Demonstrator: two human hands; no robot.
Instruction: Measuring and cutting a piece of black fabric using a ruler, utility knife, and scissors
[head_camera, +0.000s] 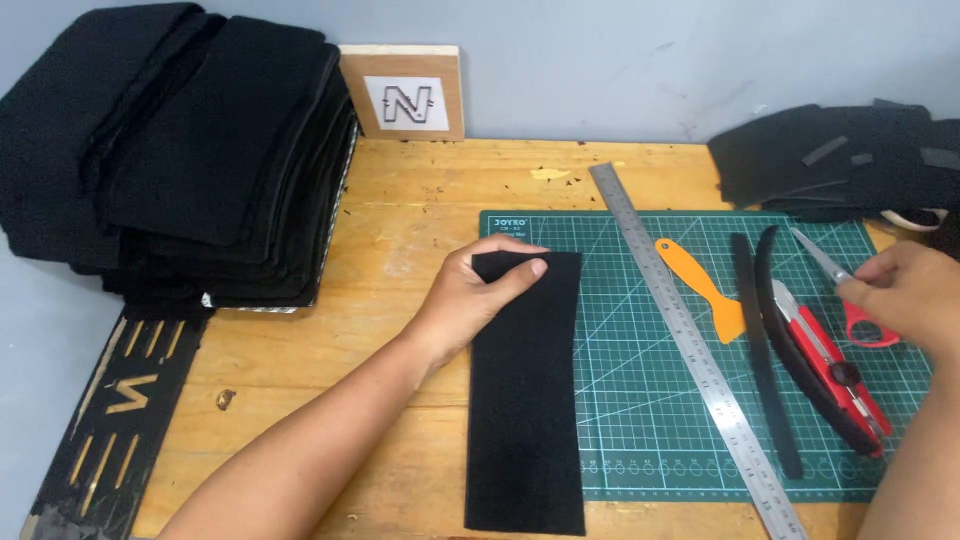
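Note:
A long black fabric strip (527, 400) lies on the left edge of the green cutting mat (640, 400), running toward me. My left hand (475, 295) grips its far end, thumb on top. My right hand (905, 290) is at the mat's right side with its fingers on a pair of red-handled scissors (850, 295). Just left of that hand lie a red utility knife (830, 365) and two thin black strips (765, 360), one curved.
A steel ruler (690, 335) lies diagonally across the mat beside an orange scraper (705, 290). A tall stack of black fabric (190, 150) fills the back left. More black pieces (840, 160) sit back right. A wooden block (405, 92) leans on the wall.

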